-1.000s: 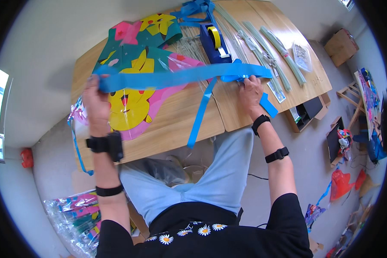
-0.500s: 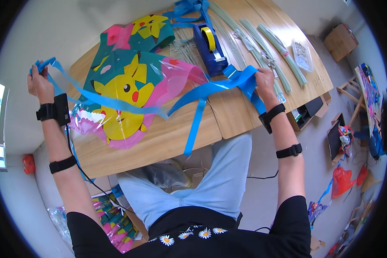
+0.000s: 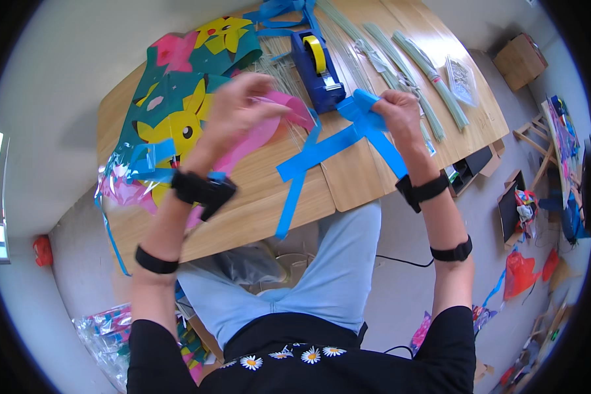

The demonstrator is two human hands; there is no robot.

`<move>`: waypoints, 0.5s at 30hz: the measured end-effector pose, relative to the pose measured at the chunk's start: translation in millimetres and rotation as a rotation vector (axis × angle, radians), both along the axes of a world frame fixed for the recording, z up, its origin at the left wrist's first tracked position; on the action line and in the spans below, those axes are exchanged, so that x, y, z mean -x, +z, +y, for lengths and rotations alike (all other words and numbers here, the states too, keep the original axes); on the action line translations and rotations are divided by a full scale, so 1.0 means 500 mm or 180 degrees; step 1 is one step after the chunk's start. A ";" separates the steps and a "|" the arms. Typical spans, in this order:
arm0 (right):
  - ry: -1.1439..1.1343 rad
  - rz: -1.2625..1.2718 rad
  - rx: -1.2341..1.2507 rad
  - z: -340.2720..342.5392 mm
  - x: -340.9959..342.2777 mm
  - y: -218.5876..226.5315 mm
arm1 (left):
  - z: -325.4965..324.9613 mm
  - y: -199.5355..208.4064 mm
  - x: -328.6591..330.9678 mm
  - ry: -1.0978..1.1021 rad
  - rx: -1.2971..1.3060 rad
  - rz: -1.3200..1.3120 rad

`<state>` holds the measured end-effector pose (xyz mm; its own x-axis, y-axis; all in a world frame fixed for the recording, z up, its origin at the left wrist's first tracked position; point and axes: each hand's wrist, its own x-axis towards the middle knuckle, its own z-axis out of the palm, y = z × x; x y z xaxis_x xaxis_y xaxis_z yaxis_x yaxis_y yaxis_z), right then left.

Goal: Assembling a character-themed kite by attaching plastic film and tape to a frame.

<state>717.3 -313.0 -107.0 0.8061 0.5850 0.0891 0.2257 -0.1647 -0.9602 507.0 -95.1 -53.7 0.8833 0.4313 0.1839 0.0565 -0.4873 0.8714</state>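
Observation:
My right hand (image 3: 404,119) is closed on a blue plastic ribbon (image 3: 322,154), gripping a folded part beside the tape dispenser. Loose lengths of the ribbon trail over the table and past its near edge. Smeared by motion, my left hand (image 3: 240,111) is above the printed film sheet (image 3: 167,128), which is green and pink with a yellow cartoon figure. Its fingers are too blurred to show whether they hold anything. Another piece of blue ribbon (image 3: 152,157) lies across the sheet's left part. The dark blue tape dispenser (image 3: 318,72) carries a yellow-cored roll.
Bundles of thin pale rods (image 3: 433,82) and a clear tub of small parts (image 3: 461,80) occupy the table's (image 3: 358,180) far right. More blue ribbon (image 3: 282,12) is heaped at the back. Packed printed sheets (image 3: 111,331) sit below on the left; a cardboard box (image 3: 520,64) stands right.
My left hand has let go of the ribbon's far left end and swung right over the sheet. The ribbon, stretched between my hands before, now lies slack. My right hand keeps its grip.

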 end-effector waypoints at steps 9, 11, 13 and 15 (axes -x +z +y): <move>0.0946 -0.0633 -0.0213 -0.016 0.107 0.090 | -0.128 0.024 0.049 -0.0591 0.1610 0.0548; 0.0946 -0.0380 -0.0140 -0.031 0.070 0.051 | -0.119 0.030 0.096 -0.0206 0.1652 0.0354; -0.0119 -0.1546 0.1332 -0.037 0.033 0.008 | -0.104 0.063 0.167 0.0147 0.1523 0.0621; -0.0226 -0.2304 0.1177 -0.032 0.014 -0.059 | -0.096 0.057 0.228 0.0294 0.1585 0.0419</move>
